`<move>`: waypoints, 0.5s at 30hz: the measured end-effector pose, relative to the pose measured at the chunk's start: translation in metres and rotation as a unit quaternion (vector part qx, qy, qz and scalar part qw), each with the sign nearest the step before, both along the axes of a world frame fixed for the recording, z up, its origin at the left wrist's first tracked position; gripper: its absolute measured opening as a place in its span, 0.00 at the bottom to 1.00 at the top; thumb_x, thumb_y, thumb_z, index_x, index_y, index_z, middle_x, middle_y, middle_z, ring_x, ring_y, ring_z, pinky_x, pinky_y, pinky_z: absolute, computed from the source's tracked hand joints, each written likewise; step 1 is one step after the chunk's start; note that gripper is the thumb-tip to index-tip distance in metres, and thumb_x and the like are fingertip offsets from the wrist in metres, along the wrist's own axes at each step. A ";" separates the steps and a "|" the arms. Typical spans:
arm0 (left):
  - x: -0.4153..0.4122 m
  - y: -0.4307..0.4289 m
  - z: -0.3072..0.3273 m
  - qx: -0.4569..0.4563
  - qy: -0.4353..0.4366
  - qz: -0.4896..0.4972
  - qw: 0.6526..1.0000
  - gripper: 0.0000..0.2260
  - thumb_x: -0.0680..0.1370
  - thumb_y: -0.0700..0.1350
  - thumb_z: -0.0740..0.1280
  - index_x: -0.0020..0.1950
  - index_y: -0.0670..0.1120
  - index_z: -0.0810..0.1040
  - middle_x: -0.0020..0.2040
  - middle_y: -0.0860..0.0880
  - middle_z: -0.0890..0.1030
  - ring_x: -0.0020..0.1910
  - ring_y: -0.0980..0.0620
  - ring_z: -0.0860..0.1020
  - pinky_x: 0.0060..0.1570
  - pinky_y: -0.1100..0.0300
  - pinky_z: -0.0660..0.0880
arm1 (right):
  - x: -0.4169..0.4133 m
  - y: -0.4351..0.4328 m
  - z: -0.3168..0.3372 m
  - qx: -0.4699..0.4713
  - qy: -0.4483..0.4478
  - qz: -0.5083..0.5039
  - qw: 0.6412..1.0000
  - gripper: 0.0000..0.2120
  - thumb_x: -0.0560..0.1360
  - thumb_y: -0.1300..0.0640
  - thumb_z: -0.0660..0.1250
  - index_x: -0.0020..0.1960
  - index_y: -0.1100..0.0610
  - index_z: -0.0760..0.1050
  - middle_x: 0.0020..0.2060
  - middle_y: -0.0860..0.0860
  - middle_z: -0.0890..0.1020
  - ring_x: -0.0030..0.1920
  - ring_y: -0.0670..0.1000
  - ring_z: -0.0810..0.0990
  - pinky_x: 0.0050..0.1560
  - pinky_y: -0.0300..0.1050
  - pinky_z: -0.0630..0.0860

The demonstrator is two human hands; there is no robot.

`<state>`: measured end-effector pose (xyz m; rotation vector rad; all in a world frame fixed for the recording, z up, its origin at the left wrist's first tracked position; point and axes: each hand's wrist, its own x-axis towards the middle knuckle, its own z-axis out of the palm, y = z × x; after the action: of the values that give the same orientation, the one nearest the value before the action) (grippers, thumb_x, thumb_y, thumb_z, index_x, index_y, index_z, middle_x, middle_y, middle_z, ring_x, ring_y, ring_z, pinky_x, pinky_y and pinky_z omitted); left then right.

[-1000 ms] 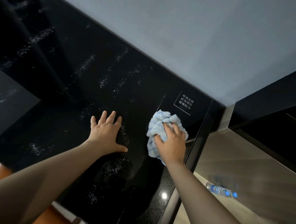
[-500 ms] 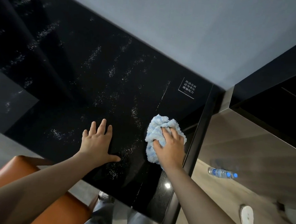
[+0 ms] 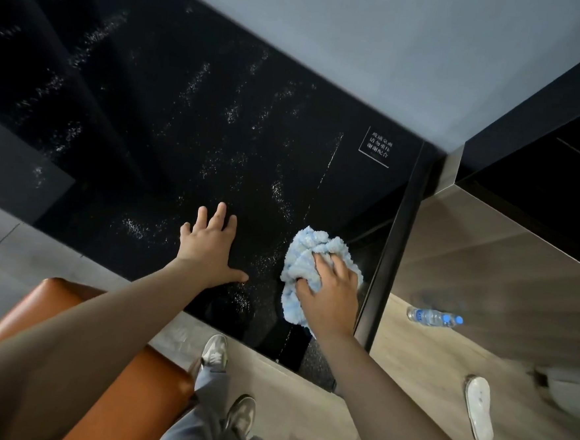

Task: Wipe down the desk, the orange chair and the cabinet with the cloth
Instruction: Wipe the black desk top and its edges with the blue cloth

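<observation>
A glossy black desk (image 3: 158, 114) streaked with pale smears fills the upper left. My right hand (image 3: 331, 291) presses a bunched light-blue cloth (image 3: 313, 252) against the desk top near its right edge. My left hand (image 3: 211, 245) lies flat on the desk to the left of the cloth, fingers spread, holding nothing. The orange chair (image 3: 127, 373) stands below the desk at the lower left, partly hidden by my left arm. A dark cabinet (image 3: 531, 188) with a glossy brown side stands to the right of the desk.
A white printed label (image 3: 377, 151) sits at the desk's far right corner. On the wood floor lie a plastic water bottle (image 3: 434, 316) with a blue cap and a white slipper (image 3: 479, 410). My feet in grey sneakers (image 3: 216, 352) stand beside the chair.
My right hand has drawn the cloth back along the desk toward its near edge. My view has pulled back, bringing the chair, my feet and the floor into sight.
</observation>
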<state>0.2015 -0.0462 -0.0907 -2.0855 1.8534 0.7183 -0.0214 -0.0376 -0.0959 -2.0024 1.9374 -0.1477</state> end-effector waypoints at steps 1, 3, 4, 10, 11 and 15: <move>0.000 0.001 0.000 -0.003 0.007 0.002 1.000 0.54 0.66 0.70 0.69 0.79 0.48 0.44 0.79 0.46 0.39 0.77 0.39 0.42 0.73 0.41 0.52 | 0.000 0.002 0.000 0.000 -0.002 -0.001 1.000 0.27 0.74 0.45 0.67 0.71 0.48 0.70 0.69 0.46 0.68 0.64 0.54 0.66 0.48 0.41 0.71; 0.002 0.004 0.000 -0.013 0.031 0.013 0.999 0.53 0.66 0.69 0.69 0.79 0.47 0.46 0.79 0.46 0.40 0.77 0.40 0.42 0.74 0.42 0.50 | -0.001 0.005 -0.001 -0.002 -0.004 0.004 1.000 0.27 0.74 0.45 0.67 0.71 0.48 0.69 0.69 0.46 0.68 0.65 0.53 0.66 0.48 0.40 0.69; 0.002 0.008 0.001 -0.021 0.043 0.021 0.999 0.52 0.67 0.69 0.69 0.79 0.47 0.47 0.79 0.46 0.41 0.77 0.40 0.42 0.74 0.42 0.49 | -0.001 0.008 -0.001 -0.005 -0.005 0.006 1.000 0.27 0.74 0.45 0.67 0.71 0.48 0.69 0.70 0.46 0.68 0.65 0.53 0.66 0.49 0.40 0.68; -0.004 0.067 0.000 -0.071 0.055 0.018 0.996 0.49 0.69 0.67 0.69 0.79 0.49 0.47 0.79 0.47 0.46 0.78 0.43 0.43 0.75 0.44 0.44 | -0.003 0.022 0.001 0.002 0.004 0.027 1.000 0.27 0.75 0.43 0.64 0.73 0.46 0.66 0.71 0.45 0.64 0.65 0.52 0.64 0.48 0.39 0.64; -0.004 0.078 -0.002 -0.074 0.047 0.025 0.996 0.48 0.69 0.66 0.69 0.79 0.50 0.47 0.79 0.47 0.46 0.78 0.43 0.43 0.75 0.44 0.45 | -0.003 0.024 0.000 0.001 -0.001 0.029 1.000 0.27 0.75 0.43 0.64 0.73 0.47 0.66 0.71 0.46 0.64 0.65 0.52 0.64 0.48 0.39 0.65; -0.005 0.099 -0.007 -0.076 0.001 0.065 0.995 0.45 0.71 0.68 0.65 0.79 0.51 0.47 0.79 0.46 0.45 0.77 0.40 0.44 0.74 0.41 0.47 | -0.005 0.037 -0.002 -0.002 -0.015 0.039 0.999 0.27 0.75 0.43 0.65 0.73 0.48 0.67 0.71 0.47 0.65 0.64 0.52 0.64 0.47 0.40 0.69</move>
<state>0.1967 0.0532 -0.0977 -2.3192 1.8393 0.6259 -0.0266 -0.0009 -0.0981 -2.0635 1.8400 -0.1611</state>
